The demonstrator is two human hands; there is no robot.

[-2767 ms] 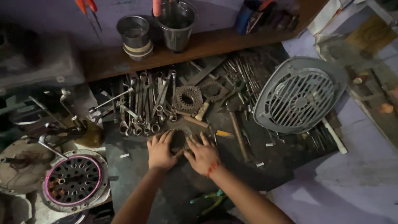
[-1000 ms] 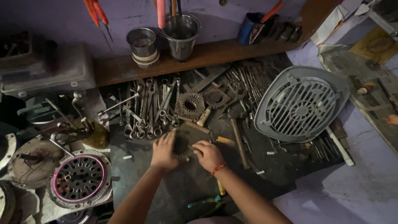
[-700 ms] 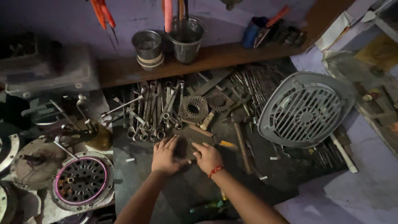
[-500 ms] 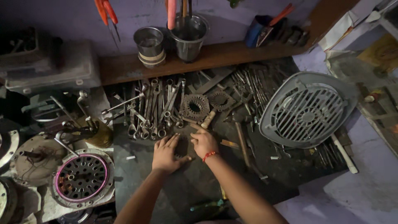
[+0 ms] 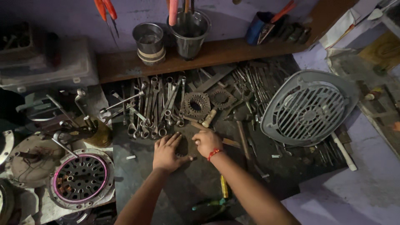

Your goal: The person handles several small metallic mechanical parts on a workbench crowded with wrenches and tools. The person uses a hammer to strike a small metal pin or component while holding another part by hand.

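Left hand (image 5: 167,152) flat, fingers spread, pressing on a dark flat part (image 5: 186,141) mid-worktop, right hand (image 5: 207,142) curled beside it, grip unclear, row of wrenches (image 5: 154,109) just behind, grey fan grille (image 5: 310,109) toward the right edge.

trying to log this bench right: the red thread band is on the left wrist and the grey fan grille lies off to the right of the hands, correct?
Not quite. The head view shows the red thread band on the wrist of the right hand, not the left hand, whose wrist is bare. The rest holds: the grey fan grille lies off to the right of both hands.
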